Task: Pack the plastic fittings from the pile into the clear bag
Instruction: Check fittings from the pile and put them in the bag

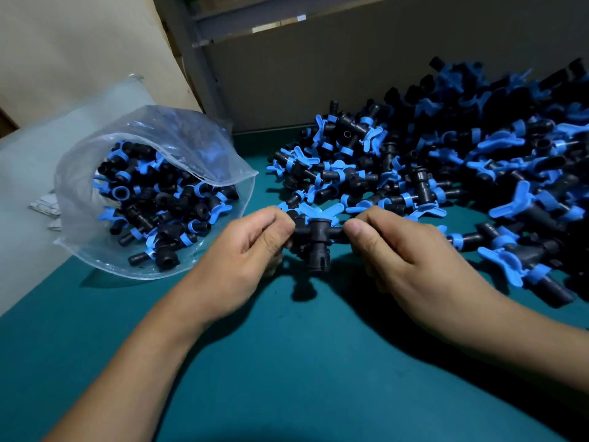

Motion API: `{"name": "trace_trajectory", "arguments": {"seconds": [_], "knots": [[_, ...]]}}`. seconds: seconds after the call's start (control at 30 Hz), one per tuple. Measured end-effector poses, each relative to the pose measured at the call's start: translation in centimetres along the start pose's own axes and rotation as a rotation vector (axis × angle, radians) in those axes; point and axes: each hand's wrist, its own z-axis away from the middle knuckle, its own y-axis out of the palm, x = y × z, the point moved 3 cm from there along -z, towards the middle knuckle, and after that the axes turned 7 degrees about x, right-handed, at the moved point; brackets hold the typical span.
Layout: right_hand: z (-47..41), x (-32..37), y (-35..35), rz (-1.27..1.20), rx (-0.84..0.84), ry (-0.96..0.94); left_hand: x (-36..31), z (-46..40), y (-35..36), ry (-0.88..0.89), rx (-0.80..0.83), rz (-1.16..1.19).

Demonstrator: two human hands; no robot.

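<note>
Together, left hand [255, 247] and right hand [411, 260] pinch black fittings [314, 242] between fingertips.

The table [287, 362] has a dark green top. A big pile of black and blue fittings [446, 173] lies on its right side. A clear bag [153, 193] lies on the left, open and partly full of the same fittings. Some small papers [46, 205] lie beside the bag

Both forearms are bare, with no sleeve in sight behind the fingers [277, 232]. No glove, ring or watch is worn. The nails are cut short.
</note>
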Motion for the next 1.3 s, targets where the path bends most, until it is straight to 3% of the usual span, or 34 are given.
{"name": "trace_trajectory", "arguments": {"seconds": [0.33,0.6,0.73,0.8,0.97,1.03,1.13,1.3], "knots": [[-0.3,-1.4,0.7,-0.176,-0.020,0.017,-0.6,0.3,0.2,0.022,0.000,0.092],[0.0,-0.8,0.9,-0.281,0.046,-0.003,-0.3,0.3,-0.2,0.035,-0.126,0.215],[0.4,0.1,1.2,-0.145,0.075,-0.087,-0.2,0.4,-0.6,0.038,-0.276,0.265],[0.5,0.0,1.0,-0.138,0.037,-0.087,-0.1,0.6,-1.5,0.022,-0.430,0.218],[0.6,-0.2,0.4,-0.133,-0.092,-0.051,2.0,3.2,-7.9,-0.268,-1.213,-0.037],[0.8,0.3,0.4,-0.037,-0.075,-0.109,3.0,4.6,-9.7,-0.420,-1.401,-0.134],[1.2,1.2,0.6,0.113,-0.056,-0.207,3.6,5.2,-10.1,-0.496,-1.473,-0.085],[1.0,1.8,1.0,0.188,-0.007,-0.233,5.0,4.0,-9.9,-0.411,-1.241,0.321]]}}
